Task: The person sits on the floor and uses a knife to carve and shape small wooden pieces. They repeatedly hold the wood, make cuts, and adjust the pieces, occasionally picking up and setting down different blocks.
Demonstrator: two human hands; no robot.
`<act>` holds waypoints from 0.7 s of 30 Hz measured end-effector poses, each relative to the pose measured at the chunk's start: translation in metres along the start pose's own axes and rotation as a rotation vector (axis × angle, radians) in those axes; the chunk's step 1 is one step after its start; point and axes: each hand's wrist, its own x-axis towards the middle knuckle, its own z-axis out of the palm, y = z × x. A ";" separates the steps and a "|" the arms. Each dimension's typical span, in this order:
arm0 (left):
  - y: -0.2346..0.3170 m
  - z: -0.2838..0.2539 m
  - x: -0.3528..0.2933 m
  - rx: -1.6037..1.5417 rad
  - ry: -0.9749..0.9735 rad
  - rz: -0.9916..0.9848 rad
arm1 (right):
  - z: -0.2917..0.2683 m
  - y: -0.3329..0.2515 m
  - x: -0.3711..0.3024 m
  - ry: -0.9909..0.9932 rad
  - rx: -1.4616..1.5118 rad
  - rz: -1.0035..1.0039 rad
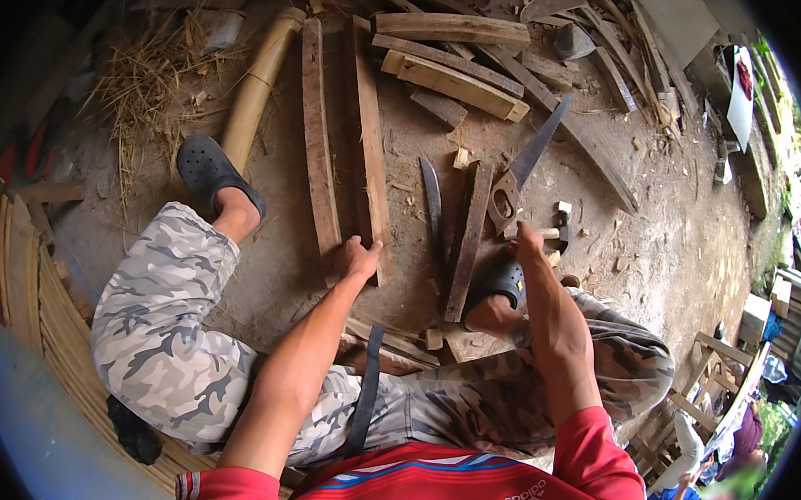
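Two long wooden beams, the left beam [317,136] and the right beam [369,142], lie side by side, pointing away from me. My left hand [357,258] is closed at their near ends, its thumb against the right beam. My right hand [526,240] is closed low beside my right shoe. Just left of it is the wooden handle of a handsaw [534,155], whose blade points away to the right. A hammer [564,222] is right beside its fingers, the handle partly hidden by the hand. What these fingers grip is hidden.
Left of the saw are a machete-like blade [432,198] and a short wood strip [470,241]. Farther off lie stacked timber [451,29], a bamboo pole [262,84] and straw [148,100]. My feet in dark clogs [211,174] flank the beams. People [688,448] are at lower right.
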 end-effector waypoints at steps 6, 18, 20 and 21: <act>-0.019 -0.006 0.001 0.147 0.016 0.047 | 0.000 -0.013 0.025 0.115 -0.283 0.084; -0.010 0.003 -0.014 -0.049 -0.074 0.217 | -0.043 -0.036 0.002 -0.431 -0.097 0.035; 0.001 -0.006 -0.019 0.039 -0.119 0.219 | -0.046 -0.034 0.006 -0.317 0.030 -0.026; 0.012 -0.009 -0.024 0.073 -0.081 0.313 | -0.059 -0.031 0.022 -0.245 0.039 -0.023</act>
